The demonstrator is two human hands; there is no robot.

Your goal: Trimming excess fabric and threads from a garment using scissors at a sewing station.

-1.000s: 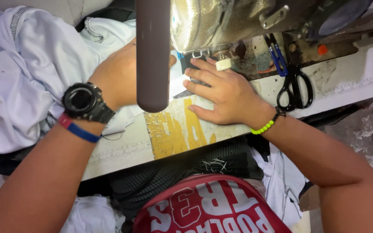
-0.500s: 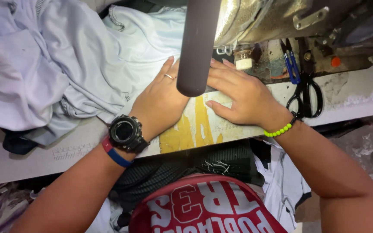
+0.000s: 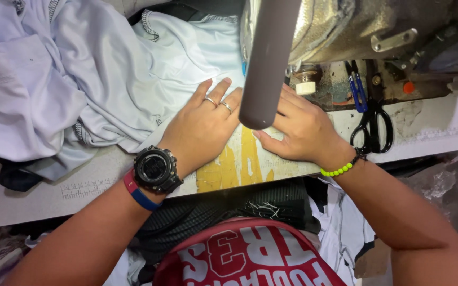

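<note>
My left hand (image 3: 203, 128) and right hand (image 3: 299, 130) both lie open and flat, holding nothing, pressing the white fabric (image 3: 149, 79) taut just before the sewing machine (image 3: 340, 32); scissors (image 3: 373, 124) beside it.

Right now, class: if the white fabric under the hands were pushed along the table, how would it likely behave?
The white fabric would probably bunch rather than slide whole: it already lies in soft folds. It looks thin and light, so likely floppy when lifted. Its slight sheen hints it may be slippery under the left hand and right hand, both pressed flat.
</note>
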